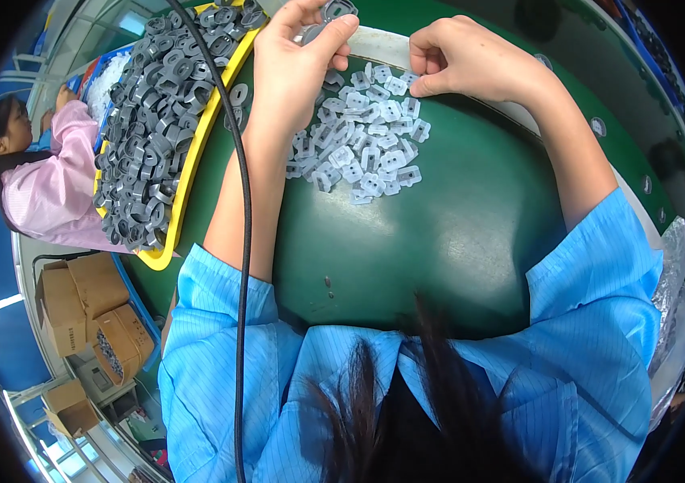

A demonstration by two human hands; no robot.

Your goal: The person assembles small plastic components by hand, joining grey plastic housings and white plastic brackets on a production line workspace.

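Observation:
My left hand (294,60) is raised at the top of the view, its thumb and fingers closed on a grey plastic ring-shaped part (339,10). Across from it, my right hand (475,60) is curled, with thumb and fingertips drawn together at the edge of a loose pile of small translucent plastic pieces (370,158). One translucent piece (410,79) lies right at those fingertips; whether they grip it is unclear. The pile spreads over the green table top (431,241) between my forearms.
A yellow-rimmed tray (195,161) heaped with grey plastic parts (157,121) stands to my left. A black cable (244,217) hangs down across the view. A white conveyor edge (382,47) curves beyond my hands. A co-worker in pink (57,177) sits at far left, above cardboard boxes (89,298).

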